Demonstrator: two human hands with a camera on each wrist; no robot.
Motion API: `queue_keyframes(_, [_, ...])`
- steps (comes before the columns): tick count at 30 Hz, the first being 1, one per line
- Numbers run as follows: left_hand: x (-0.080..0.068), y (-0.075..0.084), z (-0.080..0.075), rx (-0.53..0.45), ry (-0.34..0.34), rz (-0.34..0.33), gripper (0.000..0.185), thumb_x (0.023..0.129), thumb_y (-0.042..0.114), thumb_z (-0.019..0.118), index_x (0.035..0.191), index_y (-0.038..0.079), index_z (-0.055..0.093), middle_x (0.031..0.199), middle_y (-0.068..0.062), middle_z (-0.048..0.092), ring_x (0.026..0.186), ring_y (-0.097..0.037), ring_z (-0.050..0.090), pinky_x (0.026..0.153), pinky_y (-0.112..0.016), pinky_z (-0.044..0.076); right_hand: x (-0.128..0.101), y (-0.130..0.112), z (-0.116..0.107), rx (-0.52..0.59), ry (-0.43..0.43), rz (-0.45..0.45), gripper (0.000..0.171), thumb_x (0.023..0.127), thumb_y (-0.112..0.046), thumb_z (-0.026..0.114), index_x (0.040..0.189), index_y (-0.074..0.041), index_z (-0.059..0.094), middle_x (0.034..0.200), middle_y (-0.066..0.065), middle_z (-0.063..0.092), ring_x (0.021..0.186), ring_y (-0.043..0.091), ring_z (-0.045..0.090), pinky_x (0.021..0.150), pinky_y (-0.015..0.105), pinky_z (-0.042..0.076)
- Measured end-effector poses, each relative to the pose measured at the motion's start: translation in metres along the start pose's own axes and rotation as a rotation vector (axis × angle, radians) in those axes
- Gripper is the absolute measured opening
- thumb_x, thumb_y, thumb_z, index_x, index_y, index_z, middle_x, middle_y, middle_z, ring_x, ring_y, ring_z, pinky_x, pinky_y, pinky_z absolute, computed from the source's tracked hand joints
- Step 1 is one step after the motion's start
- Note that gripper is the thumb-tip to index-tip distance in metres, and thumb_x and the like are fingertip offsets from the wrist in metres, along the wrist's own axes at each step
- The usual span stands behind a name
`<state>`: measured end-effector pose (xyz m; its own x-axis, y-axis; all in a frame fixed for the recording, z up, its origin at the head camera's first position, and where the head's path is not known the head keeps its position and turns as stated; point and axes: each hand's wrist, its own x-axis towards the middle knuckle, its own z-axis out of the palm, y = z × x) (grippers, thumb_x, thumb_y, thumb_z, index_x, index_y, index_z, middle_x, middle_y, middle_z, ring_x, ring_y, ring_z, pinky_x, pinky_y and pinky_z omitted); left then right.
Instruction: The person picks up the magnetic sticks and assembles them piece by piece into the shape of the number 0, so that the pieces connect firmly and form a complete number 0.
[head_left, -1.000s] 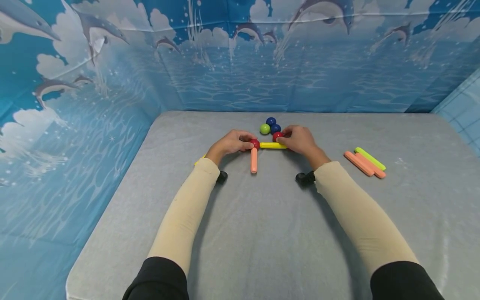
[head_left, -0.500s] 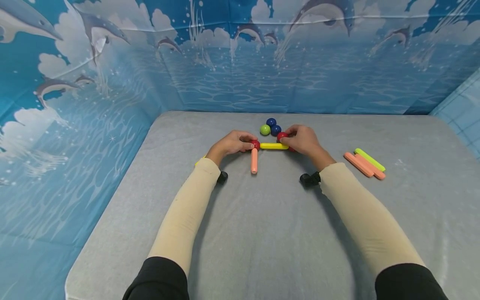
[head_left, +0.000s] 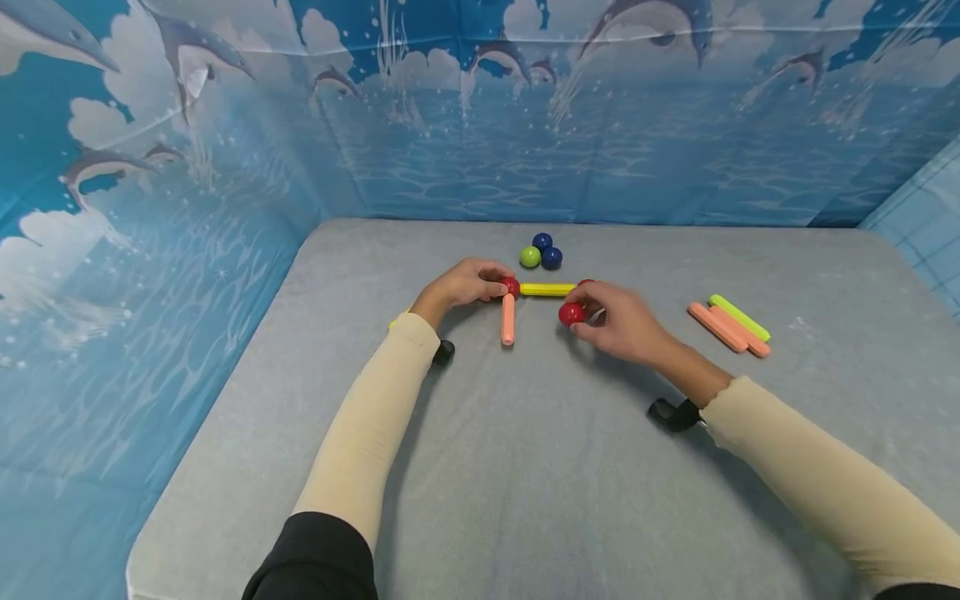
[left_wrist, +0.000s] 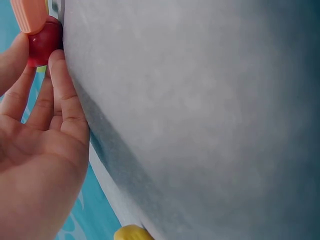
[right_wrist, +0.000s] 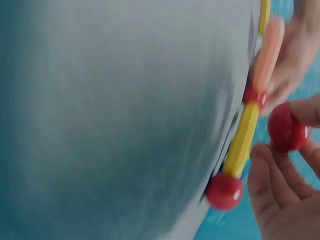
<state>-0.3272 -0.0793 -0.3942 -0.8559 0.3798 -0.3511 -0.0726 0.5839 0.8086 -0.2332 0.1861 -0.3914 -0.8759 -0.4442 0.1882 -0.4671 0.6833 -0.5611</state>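
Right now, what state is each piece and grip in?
Left grip, pinching corner red ball
Right grip, pinching loose red ball
Yellow stick, linking corner red ball and end red ball
Orange stick, meeting corner red ball
Green ball, blue balls, grouped together
Three sticks at right, lying together
Leftmost yellow piece, mostly hidden

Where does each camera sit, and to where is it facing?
Head: on head, facing forward and down at the table; left hand and right hand show.
Left wrist: on that wrist, facing the joined red ball; left hand shows.
Right wrist: on that wrist, facing the loose red ball; both hands show.
Wrist views share the orange stick.
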Motion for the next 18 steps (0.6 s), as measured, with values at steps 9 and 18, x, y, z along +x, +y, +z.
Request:
queue_keyframes(9, [-0.002, -0.003, 0.000, -0.001, -0.007, -0.002, 0.039, 0.099, 0.016, 0.060, 0.138, 0.018, 0.059, 0.140, -0.006, 0.057, 0.116, -0.020, 0.058, 0.104, -0.036, 0.050, -0.011, -0.020, 0.015, -0.047, -0.163, 0.011, 0.034, 0.084, -0.011, 0.076, 0.115, -0.006, 0.063, 0.108, 0.009, 0.069, 0.089, 0.021, 0.065, 0.081, 0.040, 0.057])
queue_keyframes(18, [-0.004, 0.004, 0.001, 0.052, 0.005, 0.020, 0.037, 0.099, 0.016, 0.059, 0.136, 0.017, 0.060, 0.132, -0.007, 0.061, 0.106, -0.019, 0.058, 0.095, -0.033, 0.052, -0.013, -0.024, 0.018, -0.044, -0.245, -0.054, 0.036, 0.086, -0.005, 0.072, 0.121, -0.007, 0.066, 0.113, 0.008, 0.068, 0.093, 0.020, 0.056, 0.081, 0.037, 0.052])
